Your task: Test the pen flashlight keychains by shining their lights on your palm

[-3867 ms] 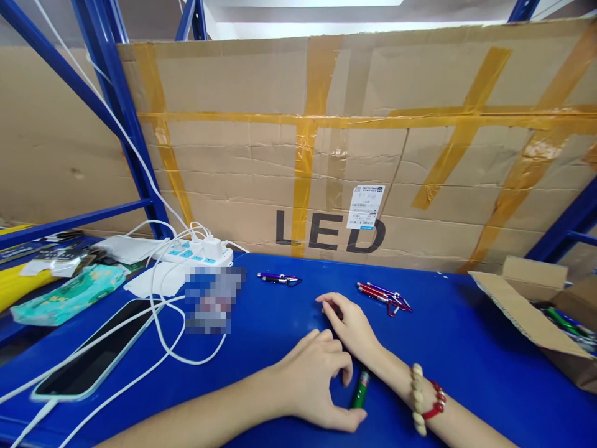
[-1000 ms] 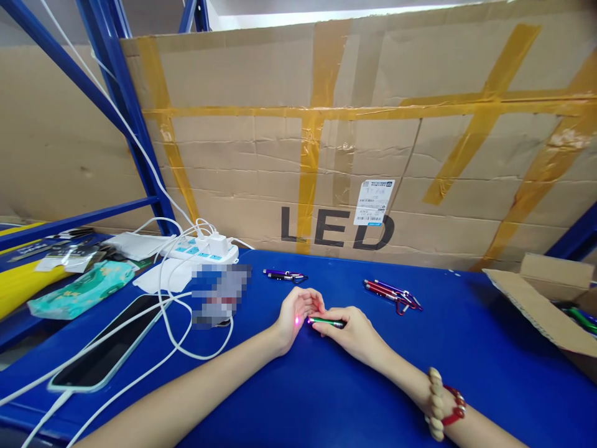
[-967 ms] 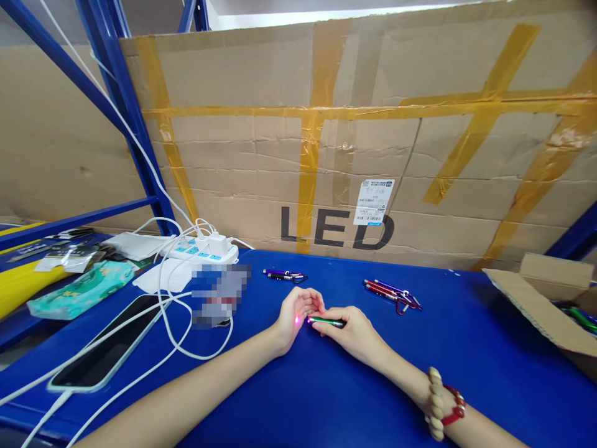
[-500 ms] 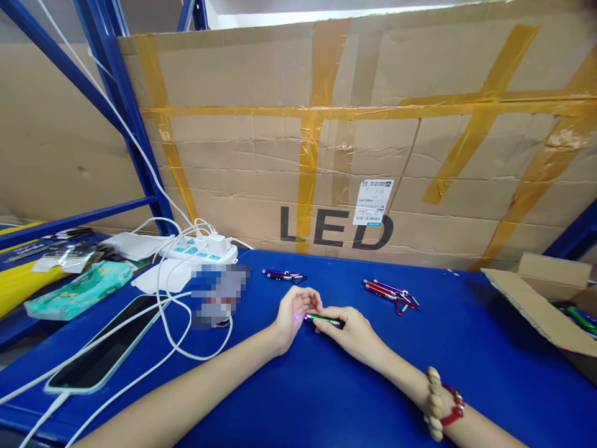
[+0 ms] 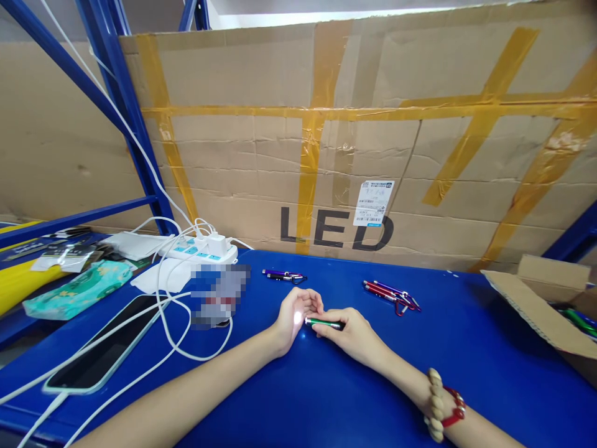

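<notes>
My right hand (image 5: pixel 351 331) grips a small green pen light (image 5: pixel 324 323) and points its tip left. The light shines a white spot onto the palm of my left hand (image 5: pixel 295 318), which is held up, cupped, with fingers apart and nothing in it. Both hands rest on the blue table (image 5: pixel 354 404). A purple pen light (image 5: pixel 282 275) lies behind my left hand. Red and purple pen lights with clips (image 5: pixel 390 294) lie behind my right hand.
A large taped cardboard sheet marked LED (image 5: pixel 354 143) stands along the back. An open carton (image 5: pixel 550 311) with more lights is at the right. A phone (image 5: pixel 102 353), white cables (image 5: pixel 186 330), a power strip (image 5: pixel 203 252) and a teal packet (image 5: pixel 79 289) lie at the left.
The spot on my left palm has turned from a small purple dot to a bright white glow. The hands have stayed in place.
</notes>
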A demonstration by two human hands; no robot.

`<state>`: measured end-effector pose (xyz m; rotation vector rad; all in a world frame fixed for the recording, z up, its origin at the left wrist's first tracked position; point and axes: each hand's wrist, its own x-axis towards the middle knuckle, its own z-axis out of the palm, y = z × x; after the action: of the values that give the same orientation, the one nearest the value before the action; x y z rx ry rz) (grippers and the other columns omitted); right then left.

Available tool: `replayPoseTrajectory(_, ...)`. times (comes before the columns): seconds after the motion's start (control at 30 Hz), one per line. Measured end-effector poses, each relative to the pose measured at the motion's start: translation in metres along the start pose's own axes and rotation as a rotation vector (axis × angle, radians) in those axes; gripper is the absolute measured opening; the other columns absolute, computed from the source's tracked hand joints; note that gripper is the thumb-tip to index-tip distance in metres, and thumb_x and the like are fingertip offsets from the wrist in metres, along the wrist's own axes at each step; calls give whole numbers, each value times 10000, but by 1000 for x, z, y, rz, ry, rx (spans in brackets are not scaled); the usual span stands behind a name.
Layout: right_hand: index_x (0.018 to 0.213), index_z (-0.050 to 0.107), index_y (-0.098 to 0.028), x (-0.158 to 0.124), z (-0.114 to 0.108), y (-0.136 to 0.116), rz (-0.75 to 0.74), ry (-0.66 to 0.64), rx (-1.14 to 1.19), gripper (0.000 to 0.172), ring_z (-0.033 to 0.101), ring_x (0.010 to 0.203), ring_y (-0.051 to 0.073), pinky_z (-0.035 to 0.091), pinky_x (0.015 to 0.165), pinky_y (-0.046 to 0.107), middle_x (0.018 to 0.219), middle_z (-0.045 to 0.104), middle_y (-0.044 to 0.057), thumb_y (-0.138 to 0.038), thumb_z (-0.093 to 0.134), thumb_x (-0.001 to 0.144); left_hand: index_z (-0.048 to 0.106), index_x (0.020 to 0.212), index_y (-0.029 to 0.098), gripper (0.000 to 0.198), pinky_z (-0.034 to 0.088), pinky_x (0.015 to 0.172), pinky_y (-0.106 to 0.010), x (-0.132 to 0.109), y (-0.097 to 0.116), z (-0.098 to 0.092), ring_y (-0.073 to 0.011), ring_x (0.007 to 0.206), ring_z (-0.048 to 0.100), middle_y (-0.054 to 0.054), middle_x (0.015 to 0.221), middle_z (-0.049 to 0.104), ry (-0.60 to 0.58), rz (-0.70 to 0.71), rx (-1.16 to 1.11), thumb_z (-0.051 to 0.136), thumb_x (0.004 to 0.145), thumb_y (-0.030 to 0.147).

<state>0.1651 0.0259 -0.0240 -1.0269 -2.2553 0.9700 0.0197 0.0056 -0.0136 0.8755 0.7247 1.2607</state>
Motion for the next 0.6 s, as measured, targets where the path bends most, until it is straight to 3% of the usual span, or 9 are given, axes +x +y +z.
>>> replayPoseTrajectory(0.17,946,696,-314,-1,-1,-6,30,19,-35,277,613,922,244,439,774,313,990,692,0,-465,557,760,533,582,140,238,345,621,-257,0,0,0,-151,588,458,-40,576,507,-2,-12,4,396,679,310)
replayPoseTrajectory(0.6,916,709,-287,-1,0,-4,48,34,-19,277,627,764,203,437,667,271,824,718,0,-459,551,766,544,575,137,239,358,596,-259,0,1,2,-149,562,468,-40,562,518,29,-10,11,397,673,298)
